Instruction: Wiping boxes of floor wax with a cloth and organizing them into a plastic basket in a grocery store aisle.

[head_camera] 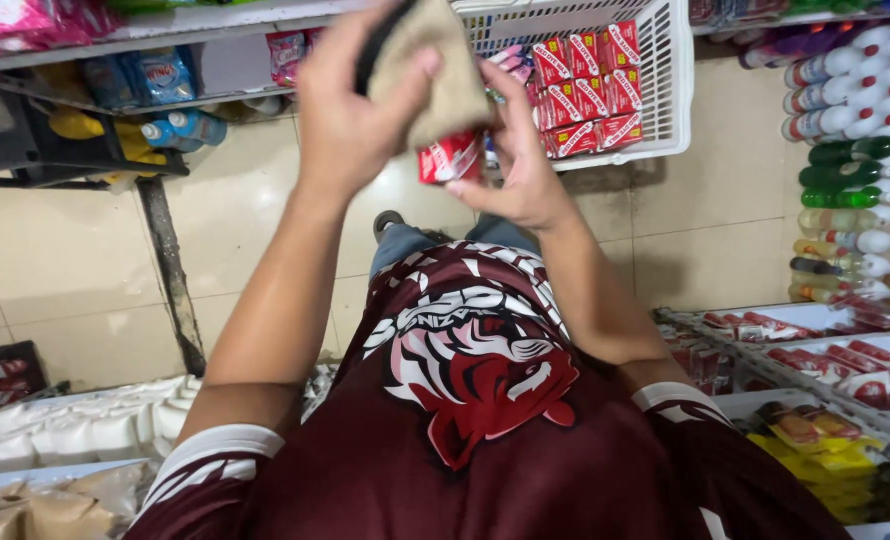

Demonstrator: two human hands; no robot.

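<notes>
Fingers of the right hand [525, 165] pinch a small red-and-white rectangular packet [450, 157] by its edges, held up before the white plastic lattice basket [665, 90] of like packets (a shop aisle, tiled floor below). The left hand [350, 110] presses a soft tan cloth [435, 65] against it, fingers curled closed. The packet looks light and stiff; gripping its short sides seems safest.

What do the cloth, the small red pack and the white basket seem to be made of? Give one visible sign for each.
Cloth: woven fabric, tan and matt; it folds limply in the left hand.
Small red pack: probably glossy printed paper or film wrapper; light glints on it in the right hand.
White basket: moulded plastic, smooth, with a regular grid of openings.
</notes>
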